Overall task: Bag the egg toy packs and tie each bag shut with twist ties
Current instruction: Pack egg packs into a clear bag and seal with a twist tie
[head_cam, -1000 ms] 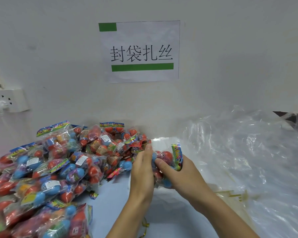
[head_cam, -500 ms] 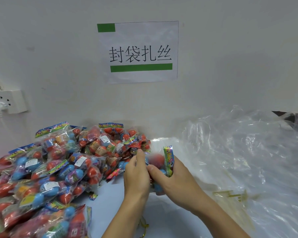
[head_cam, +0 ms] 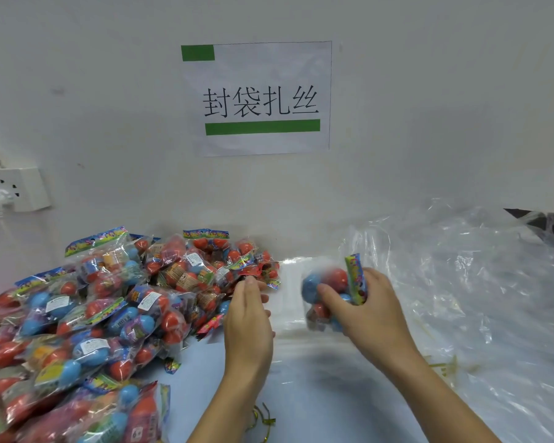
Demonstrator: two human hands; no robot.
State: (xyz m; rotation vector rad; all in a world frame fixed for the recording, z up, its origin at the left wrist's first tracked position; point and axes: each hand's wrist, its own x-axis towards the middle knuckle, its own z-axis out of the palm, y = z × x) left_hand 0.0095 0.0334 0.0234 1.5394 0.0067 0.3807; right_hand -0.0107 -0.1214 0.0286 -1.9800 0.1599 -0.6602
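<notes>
Starting from the heap of egg toy packs (head_cam: 109, 314) on the left, the left hand (head_cam: 248, 318) hovers beside it with fingers straight and nothing held, apart from the right hand (head_cam: 370, 311), which grips one egg toy pack (head_cam: 331, 294) above the table (head_cam: 301, 394). Judging from this, the free hand should spread a clear bag (head_cam: 461, 282) from the pile on the right before the pack goes in, with the gold twist ties (head_cam: 263, 420) within reach.

Glossy clear film around smooth plastic eggs in the pack (head_cam: 331, 295) gripped by the right hand (head_cam: 370, 311). Crinkled, shiny transparent plastic bags (head_cam: 461, 282) right of it. Matt paper sign (head_cam: 259, 97) above, on matt painted wall (head_cam: 429, 107).
</notes>
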